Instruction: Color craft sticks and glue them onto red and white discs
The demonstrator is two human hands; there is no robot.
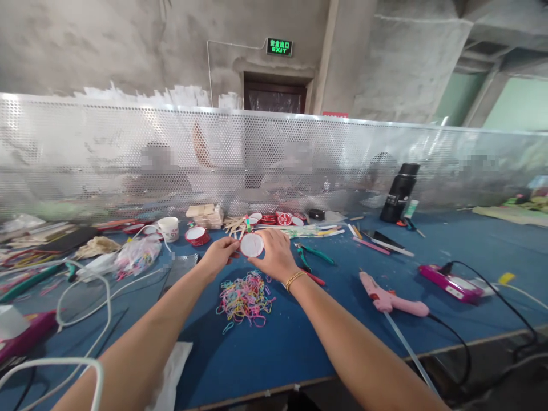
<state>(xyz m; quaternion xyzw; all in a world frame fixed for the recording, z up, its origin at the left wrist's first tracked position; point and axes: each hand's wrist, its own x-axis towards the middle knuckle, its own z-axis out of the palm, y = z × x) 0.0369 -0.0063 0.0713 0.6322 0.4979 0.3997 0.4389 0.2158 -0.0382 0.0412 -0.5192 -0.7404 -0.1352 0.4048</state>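
Note:
A round disc [252, 245], white-faced with a thin red rim, is held up between my two hands over the table. My left hand [223, 251] pinches its left edge between thumb and fingers. Around the right side and top edge curl the fingers of my right hand [276, 251], with the thumb at the lower rim. Just below lies a pile of small coloured plastic clips [246, 299]. Behind the disc a small green and red piece [248, 223] sticks up; whether it is attached cannot be made out. Similar red discs [284, 219] are stacked at the back.
Right of my hands lie green-handled pliers [314, 255], a pink glue gun [391, 297] with its cord, and a purple power strip [451, 283]. A black bottle [399, 193] stands by the perforated metal screen [171, 154]. Leftward are a paper cup [168, 229] and loose white cables [109, 302].

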